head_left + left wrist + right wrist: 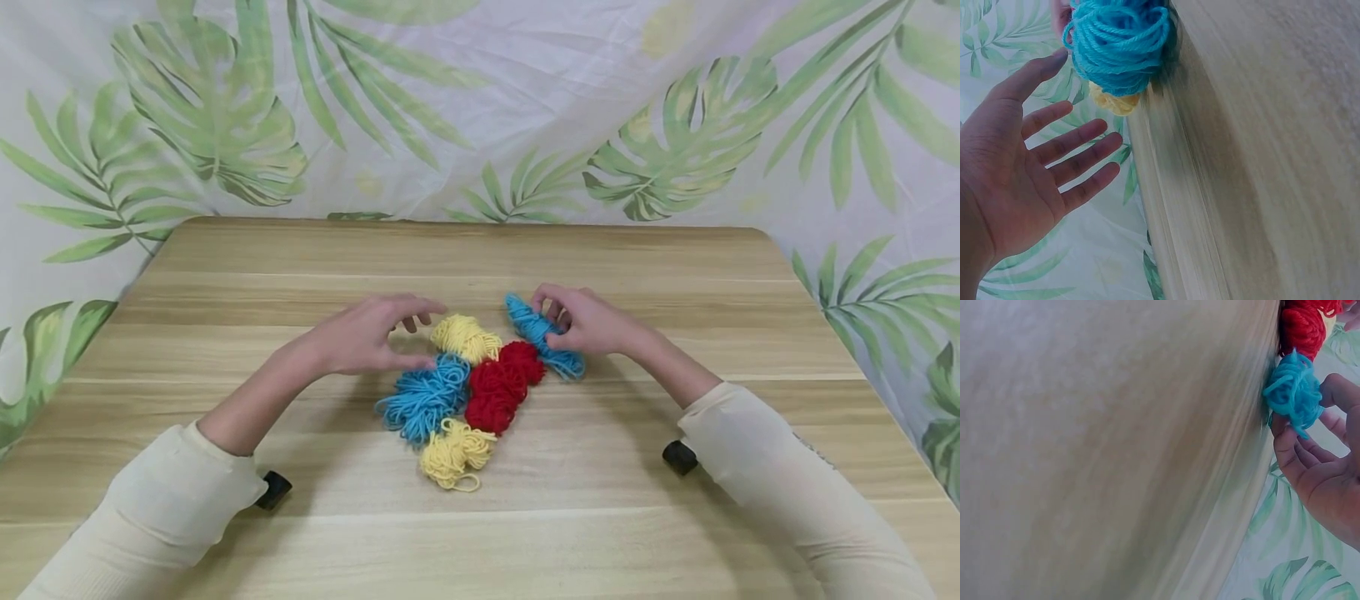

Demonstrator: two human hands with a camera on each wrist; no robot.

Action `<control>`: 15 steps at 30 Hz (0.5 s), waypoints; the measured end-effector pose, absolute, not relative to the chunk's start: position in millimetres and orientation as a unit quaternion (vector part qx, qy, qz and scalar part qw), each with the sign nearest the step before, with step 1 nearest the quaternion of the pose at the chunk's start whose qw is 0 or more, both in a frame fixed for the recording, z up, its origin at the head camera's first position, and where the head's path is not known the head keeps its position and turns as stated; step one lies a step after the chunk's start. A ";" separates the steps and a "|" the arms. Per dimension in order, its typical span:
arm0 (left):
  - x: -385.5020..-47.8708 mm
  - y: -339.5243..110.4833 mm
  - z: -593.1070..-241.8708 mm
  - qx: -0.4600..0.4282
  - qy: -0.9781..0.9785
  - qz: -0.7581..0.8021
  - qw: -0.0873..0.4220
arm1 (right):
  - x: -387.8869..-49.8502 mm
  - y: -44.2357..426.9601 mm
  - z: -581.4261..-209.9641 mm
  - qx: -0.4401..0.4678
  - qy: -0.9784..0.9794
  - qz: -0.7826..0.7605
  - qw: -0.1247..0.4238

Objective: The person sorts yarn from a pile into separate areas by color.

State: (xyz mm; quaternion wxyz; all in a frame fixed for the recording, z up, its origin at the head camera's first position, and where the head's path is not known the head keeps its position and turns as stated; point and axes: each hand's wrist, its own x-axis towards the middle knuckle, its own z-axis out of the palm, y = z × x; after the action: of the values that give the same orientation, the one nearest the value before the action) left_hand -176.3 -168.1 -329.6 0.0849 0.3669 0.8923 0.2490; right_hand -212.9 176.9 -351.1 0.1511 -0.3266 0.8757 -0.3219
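Observation:
A blue yarn bundle [543,337] lies at the right of a cluster of yarn on the table. My right hand [588,321] pinches it between thumb and curled fingers; in the right wrist view the hand [1329,469] has the blue yarn [1294,392] between its fingertips. My left hand [367,333], fingers spread and holding nothing, hovers beside another blue bundle [427,396] and a yellow bundle [465,336]. Its palm shows bare in the left wrist view. Red yarn [498,392] sits mid-cluster, with a second yellow bundle [457,454] at the near end.
The yarn rests on a light wooden table [480,542]. Behind it hangs a white cloth [517,92] printed with green leaves. A small black object [273,490] shows at the left sleeve, and another [679,457] at the right sleeve.

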 end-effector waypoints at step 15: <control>-172.9 -165.5 -329.5 0.391 0.868 0.281 0.121 | -213.0 194.6 -349.4 -0.295 0.889 -0.331 0.117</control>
State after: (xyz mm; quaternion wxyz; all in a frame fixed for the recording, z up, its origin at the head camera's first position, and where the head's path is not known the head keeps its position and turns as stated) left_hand -172.9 -165.5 -329.5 0.1208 0.3906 0.8682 0.2811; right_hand -213.0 194.6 -349.4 0.1168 -0.2945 0.8887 -0.3314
